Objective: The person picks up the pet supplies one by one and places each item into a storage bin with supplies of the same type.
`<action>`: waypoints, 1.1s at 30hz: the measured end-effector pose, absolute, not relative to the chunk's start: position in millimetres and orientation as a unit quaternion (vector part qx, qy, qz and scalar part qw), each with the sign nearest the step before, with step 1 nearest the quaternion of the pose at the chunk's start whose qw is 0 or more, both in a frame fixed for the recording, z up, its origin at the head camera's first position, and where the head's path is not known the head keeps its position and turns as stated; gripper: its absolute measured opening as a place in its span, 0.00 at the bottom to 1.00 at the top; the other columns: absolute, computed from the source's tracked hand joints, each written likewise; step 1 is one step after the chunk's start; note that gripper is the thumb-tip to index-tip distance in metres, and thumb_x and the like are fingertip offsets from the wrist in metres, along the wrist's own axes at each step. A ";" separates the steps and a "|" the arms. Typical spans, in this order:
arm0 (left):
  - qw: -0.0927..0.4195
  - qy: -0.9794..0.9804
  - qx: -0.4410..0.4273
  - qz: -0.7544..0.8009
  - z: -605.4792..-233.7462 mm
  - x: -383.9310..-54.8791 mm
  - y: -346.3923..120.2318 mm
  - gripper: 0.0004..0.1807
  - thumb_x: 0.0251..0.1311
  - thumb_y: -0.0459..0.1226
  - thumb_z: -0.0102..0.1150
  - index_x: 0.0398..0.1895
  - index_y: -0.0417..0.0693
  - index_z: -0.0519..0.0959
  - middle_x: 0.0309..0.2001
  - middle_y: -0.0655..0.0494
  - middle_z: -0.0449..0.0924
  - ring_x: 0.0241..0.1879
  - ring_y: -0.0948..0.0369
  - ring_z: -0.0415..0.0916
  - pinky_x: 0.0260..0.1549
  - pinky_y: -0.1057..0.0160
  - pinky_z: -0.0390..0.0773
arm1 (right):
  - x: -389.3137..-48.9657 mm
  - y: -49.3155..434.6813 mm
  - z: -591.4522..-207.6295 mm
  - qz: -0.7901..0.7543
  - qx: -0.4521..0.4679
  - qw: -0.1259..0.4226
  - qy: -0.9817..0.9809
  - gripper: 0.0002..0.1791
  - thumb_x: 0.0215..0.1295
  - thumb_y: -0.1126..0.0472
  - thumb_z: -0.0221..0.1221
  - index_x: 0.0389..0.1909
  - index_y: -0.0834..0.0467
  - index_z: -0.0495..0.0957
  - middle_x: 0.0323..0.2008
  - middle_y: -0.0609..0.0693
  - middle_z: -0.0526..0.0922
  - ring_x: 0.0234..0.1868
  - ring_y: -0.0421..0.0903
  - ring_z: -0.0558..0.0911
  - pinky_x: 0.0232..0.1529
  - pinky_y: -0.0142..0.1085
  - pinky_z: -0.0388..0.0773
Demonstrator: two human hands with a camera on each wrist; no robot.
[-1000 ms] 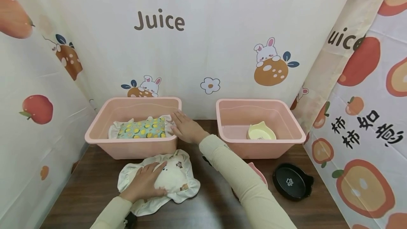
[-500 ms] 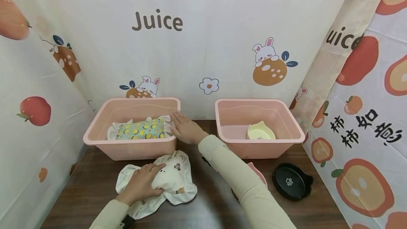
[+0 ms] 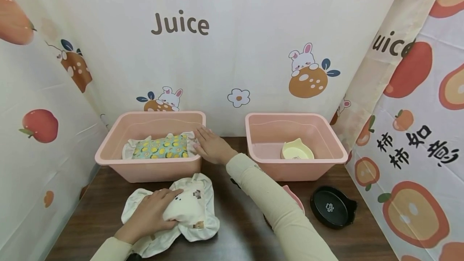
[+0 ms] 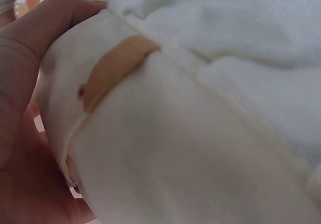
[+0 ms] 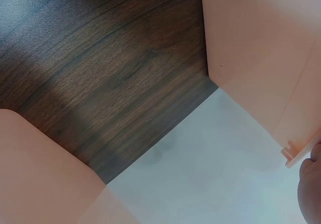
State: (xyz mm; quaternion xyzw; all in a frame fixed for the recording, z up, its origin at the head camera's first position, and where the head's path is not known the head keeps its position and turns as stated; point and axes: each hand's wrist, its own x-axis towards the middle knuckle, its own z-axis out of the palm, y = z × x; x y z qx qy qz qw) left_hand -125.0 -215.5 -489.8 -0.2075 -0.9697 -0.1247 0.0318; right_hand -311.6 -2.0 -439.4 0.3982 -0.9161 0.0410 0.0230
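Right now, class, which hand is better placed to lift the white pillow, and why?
Probably the left hand: it grips the white pillow, while the right hand is at the rim of the pink bin holding the lemon-print pillow.

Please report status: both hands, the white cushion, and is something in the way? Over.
Left hand grips white cushion, in front of left bin. Right hand at that bin's right rim. Possibly in the way: lemon-print cushion inside.

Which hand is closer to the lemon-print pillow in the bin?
Right: the right hand is at the left pink bin, beside the lemon-print pillow. The left hand is farther, in front of that bin, gripping the white pillow.
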 end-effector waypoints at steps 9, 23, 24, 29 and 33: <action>0.118 -0.956 -0.249 -0.102 -449.1 -116.1 -233.1 0.46 0.29 0.52 0.77 0.61 0.53 0.74 0.44 0.57 0.78 0.43 0.55 0.76 0.35 0.48 0.76 | -311.1 -1.5 -441.0 0.038 0.401 0.027 -0.915 0.35 0.76 0.45 0.30 0.75 0.62 0.46 0.75 0.58 0.49 0.76 0.51 0.47 0.73 0.39 0.44; 0.154 -0.953 -0.254 -0.065 -383.3 -117.7 -266.9 0.49 0.29 0.50 0.78 0.63 0.53 0.71 0.48 0.49 0.78 0.46 0.47 0.76 0.40 0.41 0.73 | -310.2 -3.1 -440.8 0.038 0.394 0.018 -0.918 0.35 0.76 0.45 0.30 0.75 0.61 0.45 0.76 0.57 0.47 0.76 0.50 0.45 0.74 0.38 0.43; 0.157 -0.952 -0.254 -0.067 -379.4 -119.6 -269.0 0.49 0.29 0.49 0.78 0.63 0.52 0.71 0.48 0.49 0.78 0.46 0.47 0.76 0.40 0.40 0.73 | -310.2 -3.1 -440.4 0.038 0.394 0.018 -0.918 0.35 0.76 0.45 0.30 0.75 0.61 0.45 0.76 0.57 0.47 0.76 0.50 0.45 0.74 0.38 0.43; 0.185 -0.946 -0.256 -0.071 -361.6 -133.8 -279.0 0.49 0.28 0.48 0.79 0.62 0.50 0.70 0.46 0.46 0.78 0.44 0.45 0.76 0.38 0.39 0.73 | -310.7 -1.9 -437.2 0.041 0.397 0.020 -0.917 0.35 0.76 0.45 0.31 0.75 0.62 0.45 0.76 0.57 0.46 0.76 0.49 0.44 0.74 0.38 0.42; 0.190 -0.949 -0.242 -0.069 -351.2 -147.0 -287.6 0.50 0.28 0.47 0.80 0.63 0.49 0.69 0.47 0.43 0.77 0.45 0.43 0.75 0.39 0.38 0.72 | -311.3 -2.0 -437.1 0.044 0.396 0.021 -0.917 0.34 0.76 0.46 0.32 0.75 0.61 0.46 0.76 0.55 0.45 0.76 0.49 0.44 0.74 0.37 0.42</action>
